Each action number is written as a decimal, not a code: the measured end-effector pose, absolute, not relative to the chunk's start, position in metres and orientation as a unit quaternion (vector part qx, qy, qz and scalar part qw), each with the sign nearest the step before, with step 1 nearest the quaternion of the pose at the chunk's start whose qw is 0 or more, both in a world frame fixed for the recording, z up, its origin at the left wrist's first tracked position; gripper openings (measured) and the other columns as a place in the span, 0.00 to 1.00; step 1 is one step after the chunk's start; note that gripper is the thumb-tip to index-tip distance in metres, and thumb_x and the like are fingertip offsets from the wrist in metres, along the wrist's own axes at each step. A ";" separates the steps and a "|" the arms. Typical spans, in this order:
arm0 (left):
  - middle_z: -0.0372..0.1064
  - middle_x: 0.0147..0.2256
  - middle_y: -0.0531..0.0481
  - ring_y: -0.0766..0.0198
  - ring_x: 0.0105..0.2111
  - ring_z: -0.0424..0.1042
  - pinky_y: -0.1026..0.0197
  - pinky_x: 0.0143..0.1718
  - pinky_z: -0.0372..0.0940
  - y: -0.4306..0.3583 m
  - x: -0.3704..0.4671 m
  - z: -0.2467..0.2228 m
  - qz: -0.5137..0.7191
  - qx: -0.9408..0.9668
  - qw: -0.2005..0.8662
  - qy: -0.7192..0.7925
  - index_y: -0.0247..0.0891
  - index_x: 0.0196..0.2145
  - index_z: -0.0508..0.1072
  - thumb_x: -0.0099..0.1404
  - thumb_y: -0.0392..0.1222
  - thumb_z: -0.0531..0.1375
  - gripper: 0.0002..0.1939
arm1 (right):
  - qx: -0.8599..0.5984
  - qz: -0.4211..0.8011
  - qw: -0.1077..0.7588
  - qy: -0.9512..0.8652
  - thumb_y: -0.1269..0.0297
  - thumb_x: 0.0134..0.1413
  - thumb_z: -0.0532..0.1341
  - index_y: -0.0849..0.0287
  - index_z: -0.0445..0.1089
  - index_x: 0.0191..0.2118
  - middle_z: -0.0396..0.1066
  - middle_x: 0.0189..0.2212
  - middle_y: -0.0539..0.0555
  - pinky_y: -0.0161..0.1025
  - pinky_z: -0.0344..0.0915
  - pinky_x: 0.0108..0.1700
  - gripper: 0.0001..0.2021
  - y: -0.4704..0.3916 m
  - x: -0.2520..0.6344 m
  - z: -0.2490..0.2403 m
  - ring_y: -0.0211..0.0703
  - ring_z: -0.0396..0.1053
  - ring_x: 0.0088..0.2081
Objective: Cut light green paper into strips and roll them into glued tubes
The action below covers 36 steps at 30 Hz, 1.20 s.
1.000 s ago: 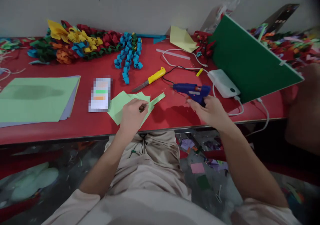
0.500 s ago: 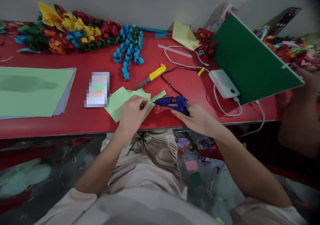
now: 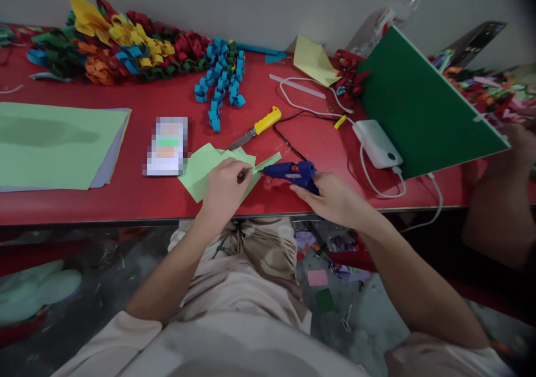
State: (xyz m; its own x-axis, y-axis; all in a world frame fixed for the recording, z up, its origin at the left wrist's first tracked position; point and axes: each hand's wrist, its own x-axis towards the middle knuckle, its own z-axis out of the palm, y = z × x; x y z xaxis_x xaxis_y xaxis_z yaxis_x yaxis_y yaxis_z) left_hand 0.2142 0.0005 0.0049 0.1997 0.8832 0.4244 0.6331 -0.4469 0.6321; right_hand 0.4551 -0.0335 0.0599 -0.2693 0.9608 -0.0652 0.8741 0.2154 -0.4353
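Observation:
My right hand (image 3: 335,198) is wrapped around the grip of a blue glue gun (image 3: 288,171), whose nozzle points left. That nozzle meets, or comes very near, a folded light green paper strip (image 3: 270,161). My left hand (image 3: 226,187) pinches the strip at its lower end, fingers closed; a small dark spot between the fingers is too unclear to name. Under and beside my left hand lie several light green paper pieces (image 3: 196,173) on the red table. Just beyond them rests a yellow-handled knife (image 3: 268,121) with its blade toward the left.
A phone (image 3: 167,145) and stacked coloured sheets (image 3: 54,148) lie to the left. Paper chains (image 3: 138,47) line the wall. At right are a white power bank (image 3: 377,143) with cables, a leaning green board (image 3: 427,103) and another person's arm (image 3: 498,198).
The view has shifted slightly. Both hands, the glue gun and the green strip keep nearly the same places relative to each other.

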 end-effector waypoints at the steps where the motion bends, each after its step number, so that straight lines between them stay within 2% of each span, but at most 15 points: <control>1: 0.75 0.31 0.50 0.64 0.30 0.72 0.61 0.35 0.67 0.001 0.214 0.004 0.388 0.757 0.159 0.501 0.39 0.34 0.78 0.65 0.33 0.61 0.05 | -0.598 0.193 0.108 -0.770 0.48 0.65 0.54 0.59 0.74 0.35 0.75 0.25 0.59 0.40 0.55 0.28 0.20 -0.033 0.457 0.059 0.51 0.72 0.26; 5: 0.74 0.30 0.50 0.65 0.29 0.72 0.62 0.34 0.67 0.001 0.215 0.003 0.391 0.754 0.162 0.502 0.38 0.33 0.78 0.64 0.33 0.62 0.05 | -0.618 0.178 0.103 -0.759 0.48 0.64 0.55 0.59 0.74 0.36 0.73 0.22 0.56 0.39 0.52 0.26 0.20 -0.031 0.464 0.055 0.48 0.69 0.23; 10: 0.74 0.30 0.50 0.64 0.30 0.73 0.62 0.34 0.67 0.001 0.215 0.005 0.392 0.756 0.164 0.498 0.38 0.33 0.78 0.63 0.32 0.62 0.05 | -0.626 0.157 0.112 -0.755 0.45 0.63 0.53 0.58 0.70 0.27 0.69 0.20 0.55 0.39 0.50 0.25 0.23 -0.028 0.472 0.052 0.44 0.64 0.21; 14: 0.75 0.31 0.50 0.64 0.30 0.72 0.62 0.35 0.67 0.001 0.214 0.006 0.382 0.757 0.167 0.503 0.38 0.34 0.78 0.64 0.32 0.62 0.05 | -0.634 0.161 0.115 -0.748 0.44 0.62 0.53 0.58 0.69 0.26 0.67 0.20 0.54 0.38 0.49 0.25 0.24 -0.025 0.477 0.054 0.43 0.63 0.21; 19: 0.75 0.31 0.51 0.64 0.30 0.72 0.61 0.34 0.66 0.001 0.214 0.006 0.386 0.757 0.168 0.500 0.38 0.33 0.78 0.64 0.32 0.62 0.06 | -0.634 0.194 0.132 -0.737 0.44 0.61 0.56 0.60 0.74 0.32 0.70 0.22 0.54 0.37 0.55 0.25 0.23 -0.025 0.482 0.055 0.46 0.68 0.24; 24: 0.75 0.32 0.50 0.63 0.32 0.73 0.60 0.36 0.66 0.001 0.214 0.004 0.378 0.762 0.170 0.497 0.39 0.33 0.78 0.65 0.31 0.61 0.07 | -0.634 0.234 0.209 -0.707 0.45 0.60 0.60 0.59 0.77 0.36 0.74 0.24 0.53 0.38 0.63 0.28 0.21 -0.027 0.495 0.050 0.47 0.72 0.29; 27: 0.74 0.34 0.49 0.61 0.37 0.73 0.58 0.40 0.68 -0.001 0.213 0.004 0.362 0.783 0.147 0.484 0.39 0.34 0.78 0.67 0.31 0.60 0.07 | -0.655 0.189 0.252 -0.687 0.46 0.62 0.59 0.60 0.78 0.40 0.76 0.28 0.55 0.41 0.67 0.33 0.21 -0.024 0.502 0.042 0.50 0.74 0.33; 29: 0.73 0.36 0.47 0.59 0.40 0.73 0.57 0.43 0.69 -0.006 0.213 0.007 0.335 0.808 0.114 0.472 0.38 0.37 0.78 0.70 0.32 0.59 0.08 | -0.657 0.140 0.280 -0.686 0.47 0.62 0.58 0.61 0.78 0.44 0.78 0.35 0.58 0.45 0.70 0.41 0.22 -0.018 0.504 0.032 0.54 0.76 0.40; 33: 0.71 0.38 0.44 0.56 0.42 0.71 0.56 0.39 0.67 -0.021 0.213 0.017 0.244 0.851 0.021 0.464 0.36 0.41 0.78 0.74 0.37 0.55 0.11 | -0.655 0.075 0.303 -0.688 0.47 0.62 0.57 0.61 0.75 0.50 0.74 0.47 0.65 0.54 0.65 0.57 0.23 -0.010 0.506 0.009 0.59 0.69 0.55; 36: 0.72 0.40 0.42 0.52 0.43 0.70 0.52 0.37 0.64 -0.031 0.214 0.022 0.196 0.863 -0.037 0.464 0.36 0.46 0.77 0.76 0.41 0.52 0.14 | -0.672 0.031 0.327 -0.664 0.44 0.59 0.60 0.63 0.70 0.55 0.67 0.52 0.68 0.57 0.63 0.58 0.29 -0.019 0.505 0.003 0.61 0.63 0.57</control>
State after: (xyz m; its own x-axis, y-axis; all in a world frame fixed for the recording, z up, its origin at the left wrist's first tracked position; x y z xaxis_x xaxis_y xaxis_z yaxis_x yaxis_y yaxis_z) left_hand 0.2143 -0.0312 0.0216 0.4920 0.7866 0.3731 0.8159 -0.5661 0.1175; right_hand 0.5045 -0.0191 0.0027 0.1169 0.9127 0.3915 0.8717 0.0946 -0.4808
